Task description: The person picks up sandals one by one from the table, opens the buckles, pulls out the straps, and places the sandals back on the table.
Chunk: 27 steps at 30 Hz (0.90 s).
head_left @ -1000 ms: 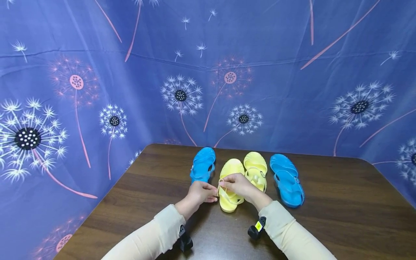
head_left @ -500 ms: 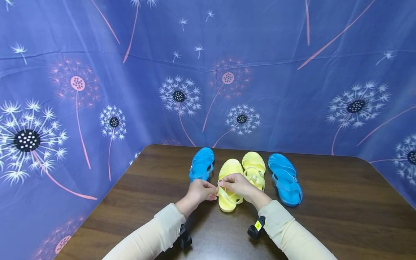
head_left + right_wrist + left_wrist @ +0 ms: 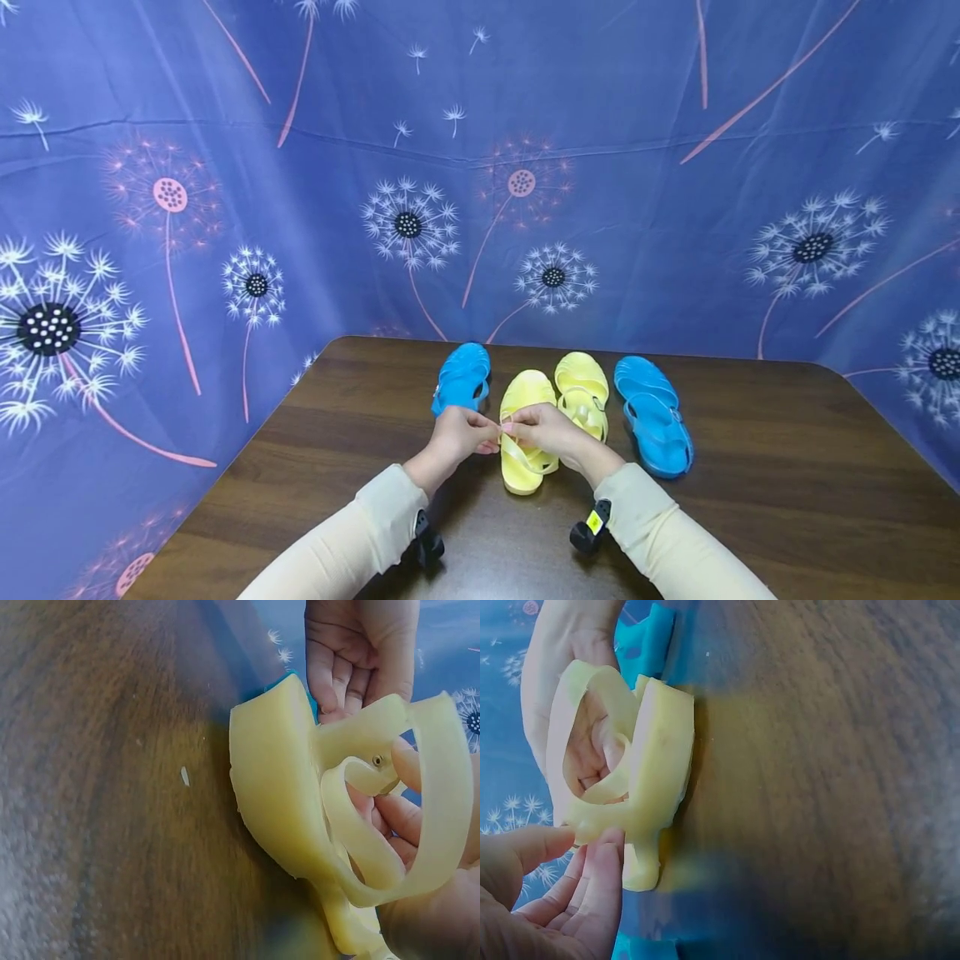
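A yellow sandal [image 3: 522, 482] lies on the table between both hands, toe away from me. My left hand [image 3: 459, 435] is at its left side, thumb and fingertips pinching the strap end by the side of the shoe. My right hand [image 3: 553, 433] reaches across from the other side and pinches the strap at the same spot, the two sets of fingertips meeting. In the right wrist view the ankle strap [image 3: 447, 787] stands up in a loop over the heel [image 3: 270, 772], and a small metal eyelet [image 3: 377, 760] shows. The fastening itself is largely hidden by fingers.
Close on the right lies a second yellow sandal [image 3: 581, 372]. A blue sandal [image 3: 459, 379] is behind my left hand, and another blue sandal [image 3: 663, 450] lies at the far right of the row. The brown table [image 3: 772, 467] ends at a blue dandelion-print cloth [image 3: 645, 208].
The right fingertips have moved slightly closer to the left ones, and the small strap loop that showed above them is now covered. The sandals keep their places; the head view shifts a little.
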Motion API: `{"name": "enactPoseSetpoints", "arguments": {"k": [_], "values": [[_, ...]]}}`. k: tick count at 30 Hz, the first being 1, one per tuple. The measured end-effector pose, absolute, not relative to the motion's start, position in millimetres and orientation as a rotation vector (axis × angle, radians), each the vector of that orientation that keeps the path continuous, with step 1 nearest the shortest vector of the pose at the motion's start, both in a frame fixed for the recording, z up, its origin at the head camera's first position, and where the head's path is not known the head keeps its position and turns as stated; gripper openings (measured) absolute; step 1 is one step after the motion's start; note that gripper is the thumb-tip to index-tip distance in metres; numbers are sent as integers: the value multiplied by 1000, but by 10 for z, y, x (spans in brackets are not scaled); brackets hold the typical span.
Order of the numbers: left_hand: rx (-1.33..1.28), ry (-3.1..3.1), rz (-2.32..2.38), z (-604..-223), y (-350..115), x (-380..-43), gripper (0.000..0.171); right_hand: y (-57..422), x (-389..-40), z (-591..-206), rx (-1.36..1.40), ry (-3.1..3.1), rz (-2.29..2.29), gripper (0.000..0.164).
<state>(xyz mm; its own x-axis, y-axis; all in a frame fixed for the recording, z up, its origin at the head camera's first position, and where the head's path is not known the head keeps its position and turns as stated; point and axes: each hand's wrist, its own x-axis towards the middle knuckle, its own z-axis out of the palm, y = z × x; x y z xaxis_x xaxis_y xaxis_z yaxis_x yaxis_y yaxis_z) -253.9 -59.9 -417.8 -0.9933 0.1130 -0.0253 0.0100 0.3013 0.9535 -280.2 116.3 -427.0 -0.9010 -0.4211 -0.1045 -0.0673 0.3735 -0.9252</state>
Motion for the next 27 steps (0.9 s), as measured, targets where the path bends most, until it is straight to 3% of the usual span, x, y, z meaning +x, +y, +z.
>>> {"name": "enactPoseSetpoints", "arguments": {"k": [15, 27], "values": [[17, 2282, 1926, -4216, -589, -2439, 17, 1113, -2811, -4299, -256, 2299, -1695, 28], [1, 2330, 1901, -4151, -568, -2561, 14, 1172, -2847, -4322, -437, 2308, -1624, 31]]}}
